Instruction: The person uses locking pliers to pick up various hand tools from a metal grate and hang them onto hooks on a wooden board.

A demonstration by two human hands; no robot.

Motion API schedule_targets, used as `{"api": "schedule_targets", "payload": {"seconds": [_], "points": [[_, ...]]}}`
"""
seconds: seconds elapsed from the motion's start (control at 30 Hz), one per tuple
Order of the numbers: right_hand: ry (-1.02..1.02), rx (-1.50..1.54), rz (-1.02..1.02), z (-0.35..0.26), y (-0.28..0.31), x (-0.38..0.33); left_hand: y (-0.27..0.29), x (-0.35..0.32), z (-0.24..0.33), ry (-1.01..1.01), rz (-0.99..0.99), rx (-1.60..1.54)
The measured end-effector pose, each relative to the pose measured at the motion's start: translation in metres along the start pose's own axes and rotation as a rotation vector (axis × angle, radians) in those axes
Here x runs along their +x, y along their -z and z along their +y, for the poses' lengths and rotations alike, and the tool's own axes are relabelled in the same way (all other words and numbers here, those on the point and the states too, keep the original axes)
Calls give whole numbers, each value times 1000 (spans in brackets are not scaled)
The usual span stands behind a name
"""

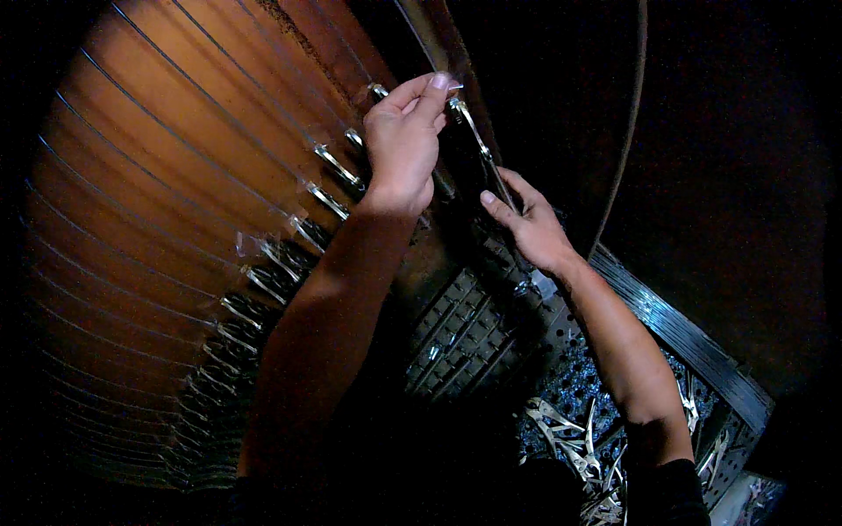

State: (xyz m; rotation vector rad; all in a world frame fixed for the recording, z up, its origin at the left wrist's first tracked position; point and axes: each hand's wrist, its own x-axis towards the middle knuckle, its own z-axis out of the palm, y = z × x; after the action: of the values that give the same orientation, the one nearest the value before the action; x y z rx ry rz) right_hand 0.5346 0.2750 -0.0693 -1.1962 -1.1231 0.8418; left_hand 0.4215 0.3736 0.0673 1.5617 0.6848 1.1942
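Observation:
My left hand is raised near the top centre, its thumb and fingertips pinched on a small clear plastic piece. Just below that piece are the jaws of silver locking pliers. Their handles run down into my right hand, whose fingers wrap round them, with the thumb on the near side. Whether the jaws touch the plastic is hard to make out. To the left of my left hand, more locking pliers hang in a curved row along the edge of a brown panel, several with bits of clear film at their jaws.
Thin wires stretch across the panel toward the row of pliers. At lower right, loose pliers lie heaped on a perforated surface, beside a bundle of thin metal rods. A dark ribbed grid sits below my hands. Much of the right side is dark.

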Motion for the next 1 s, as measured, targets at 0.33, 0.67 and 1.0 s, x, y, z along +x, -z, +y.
{"api": "schedule_targets", "payload": {"seconds": [0.33,0.67,1.0], "points": [[1,17,-26,0,-5,4,6,4,-8,8,-25,-57],[74,-17,-3,2,-8,7,14,4,-11,11,-53,-59],[84,-25,-2,8,-16,9,24,2,-13,-12,-81,-91]]}}
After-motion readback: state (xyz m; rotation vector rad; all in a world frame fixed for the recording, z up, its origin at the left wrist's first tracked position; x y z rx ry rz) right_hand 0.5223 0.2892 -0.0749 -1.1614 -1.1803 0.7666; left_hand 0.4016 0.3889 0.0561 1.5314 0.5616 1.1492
